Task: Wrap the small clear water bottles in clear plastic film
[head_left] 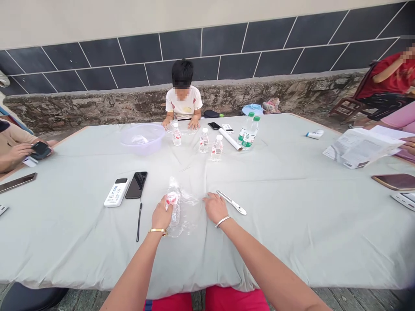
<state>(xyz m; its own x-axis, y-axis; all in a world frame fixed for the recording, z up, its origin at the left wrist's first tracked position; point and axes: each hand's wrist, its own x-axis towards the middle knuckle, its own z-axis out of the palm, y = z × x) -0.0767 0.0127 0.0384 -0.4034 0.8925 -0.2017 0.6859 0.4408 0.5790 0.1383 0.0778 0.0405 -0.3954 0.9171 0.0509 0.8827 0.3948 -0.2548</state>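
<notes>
A small clear water bottle (175,209) with a red and white label lies on a sheet of clear plastic film (189,216) on the table. My left hand (162,212) is closed around the bottle's left side. My right hand (215,207) rests on the cloth at the right edge of the film, its fingers stretched out and partly spread. Just beyond its fingers, to the right, lies a white utility knife (232,203). Left of the bottle are a black phone (136,185) with a wrist strap and a white power bank (116,192).
A grey cloth (279,207) covers the table. Several bottles, including a small one (217,149), stand farther back near a roll of film (230,140) and a purple basin (142,147). A person (183,101) sits opposite; others sit at both sides, one holding papers (365,147).
</notes>
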